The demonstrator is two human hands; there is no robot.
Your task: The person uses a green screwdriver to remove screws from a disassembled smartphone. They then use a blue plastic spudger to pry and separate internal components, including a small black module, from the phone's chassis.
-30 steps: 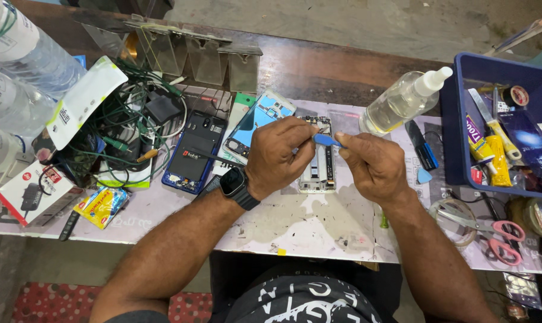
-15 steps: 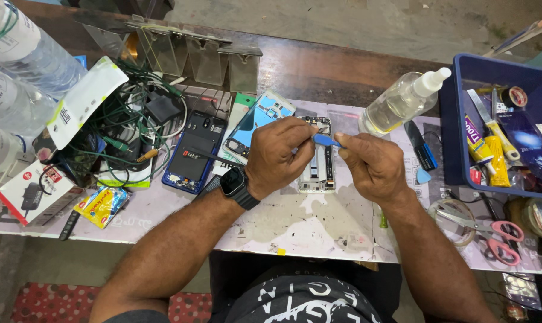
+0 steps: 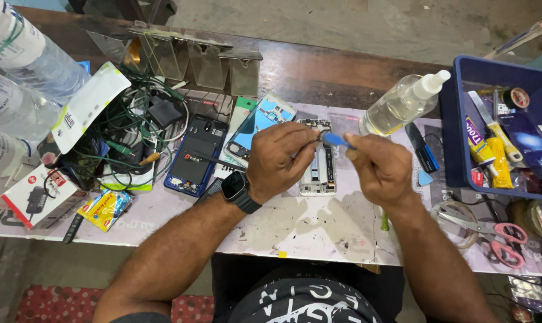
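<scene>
Both hands pinched together on a small blue tool (image 3: 335, 140), right hand (image 3: 380, 169) gripping its handle, left hand (image 3: 278, 160) steadying the tip. It hovered just above the opened phone (image 3: 319, 170), keeping the work close.

Both hands were held just above an opened white phone frame (image 3: 320, 170) lying on a stained white mat (image 3: 295, 224). A small blue tool (image 3: 335, 140) was pinched in the right hand (image 3: 381, 167), its tip met by the fingers of the left hand (image 3: 280, 158), on whose wrist a black watch (image 3: 240, 192) was worn. Left of the frame, a dark blue phone body (image 3: 194, 157) was laid open. Farther left, tangled green cables (image 3: 127, 128) were heaped. A clear spray bottle (image 3: 402, 104) was lying to the far right, beside a blue bin (image 3: 453, 149) of tools. Red-handled scissors (image 3: 498, 236) were seen near the right edge.
</scene>
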